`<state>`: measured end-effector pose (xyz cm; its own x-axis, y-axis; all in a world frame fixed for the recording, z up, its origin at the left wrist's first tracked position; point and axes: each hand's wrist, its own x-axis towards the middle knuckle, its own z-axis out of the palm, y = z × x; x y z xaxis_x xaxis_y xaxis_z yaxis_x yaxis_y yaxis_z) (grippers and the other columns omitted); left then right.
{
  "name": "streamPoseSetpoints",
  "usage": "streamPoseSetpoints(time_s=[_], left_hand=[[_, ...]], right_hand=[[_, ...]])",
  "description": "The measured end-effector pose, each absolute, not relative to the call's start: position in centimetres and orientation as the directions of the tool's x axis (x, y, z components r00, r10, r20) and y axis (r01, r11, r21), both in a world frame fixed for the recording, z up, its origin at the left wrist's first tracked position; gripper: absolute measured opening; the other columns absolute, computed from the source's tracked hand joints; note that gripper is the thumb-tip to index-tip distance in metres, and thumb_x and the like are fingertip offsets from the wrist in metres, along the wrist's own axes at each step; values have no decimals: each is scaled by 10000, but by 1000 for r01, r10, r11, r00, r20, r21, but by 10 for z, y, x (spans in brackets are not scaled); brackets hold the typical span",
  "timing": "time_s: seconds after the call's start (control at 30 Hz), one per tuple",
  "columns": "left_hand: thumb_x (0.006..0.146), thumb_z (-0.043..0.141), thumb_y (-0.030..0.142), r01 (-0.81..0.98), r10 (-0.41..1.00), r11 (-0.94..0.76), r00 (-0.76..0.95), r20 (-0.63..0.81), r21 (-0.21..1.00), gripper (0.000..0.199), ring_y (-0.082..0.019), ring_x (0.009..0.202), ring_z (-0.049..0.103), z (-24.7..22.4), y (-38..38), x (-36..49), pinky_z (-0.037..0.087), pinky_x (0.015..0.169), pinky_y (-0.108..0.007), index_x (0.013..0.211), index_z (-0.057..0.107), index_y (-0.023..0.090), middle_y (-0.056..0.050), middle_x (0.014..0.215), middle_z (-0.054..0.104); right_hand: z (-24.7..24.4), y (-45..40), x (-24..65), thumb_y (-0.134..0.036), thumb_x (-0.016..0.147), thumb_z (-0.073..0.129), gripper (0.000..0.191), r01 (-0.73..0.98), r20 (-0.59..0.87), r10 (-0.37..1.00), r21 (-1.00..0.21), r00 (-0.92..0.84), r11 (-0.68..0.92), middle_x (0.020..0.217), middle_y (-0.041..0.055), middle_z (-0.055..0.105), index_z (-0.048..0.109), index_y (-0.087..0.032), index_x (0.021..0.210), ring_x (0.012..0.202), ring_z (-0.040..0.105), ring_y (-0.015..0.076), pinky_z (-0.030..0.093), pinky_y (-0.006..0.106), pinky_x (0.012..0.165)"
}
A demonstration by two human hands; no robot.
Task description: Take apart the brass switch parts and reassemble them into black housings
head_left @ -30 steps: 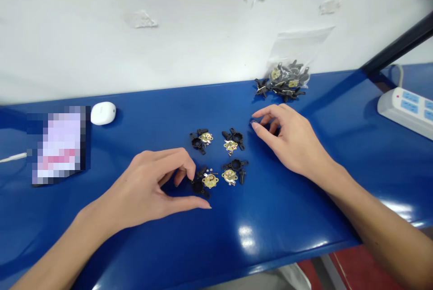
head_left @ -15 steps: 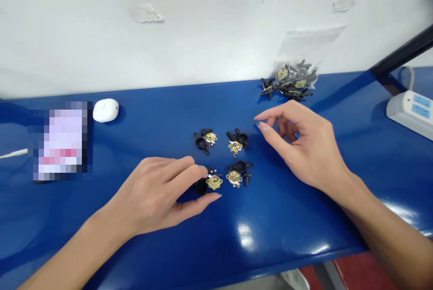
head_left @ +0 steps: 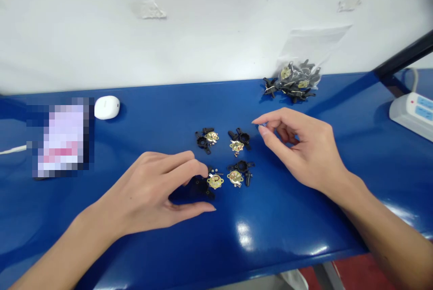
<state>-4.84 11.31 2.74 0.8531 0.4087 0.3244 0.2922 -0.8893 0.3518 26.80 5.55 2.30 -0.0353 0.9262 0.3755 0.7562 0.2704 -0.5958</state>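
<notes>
My left hand (head_left: 155, 186) is open over the near left group of parts, its thumb stretched apart from the curled fingers. Beside its fingertips lies a brass-coloured disc (head_left: 215, 181) with a black plastic part (head_left: 204, 187), partly hidden by the hand. My right hand (head_left: 297, 145) hovers to the right of the groups, thumb and index finger curved with a narrow gap between their tips. Nearest to it are a black ring-shaped holder (head_left: 243, 136) and a brass disc (head_left: 236, 146). Two more groups hold a disc (head_left: 235, 177) and another disc (head_left: 211, 136), with tiny screws around.
A clear plastic bag (head_left: 301, 75) of similar parts leans against the white wall at the back right. A white power strip (head_left: 411, 112) stands at the far right. On the left are a white earbud case (head_left: 107, 107) and a blurred phone (head_left: 62, 141) on the blue table (head_left: 152, 118).
My left thumb has moved down, away from the near left group, showing more of the black part. The right hand has barely shifted. The whole view has moved slightly.
</notes>
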Motion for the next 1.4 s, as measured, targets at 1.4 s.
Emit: streamPoseSetpoints(time_s=[1.4], left_hand=[[1134,626,279,299,299,-952,850,434,69,216,-159,521,618,26,107,-40,465,485,-355,930,630,207,4,750,726]], right_hand=[[22,55,266,-259,1114,627,181,795,253,950,-530,-184,295,815,-44,668,724,-228,1264,630,571,114,454,283,628]])
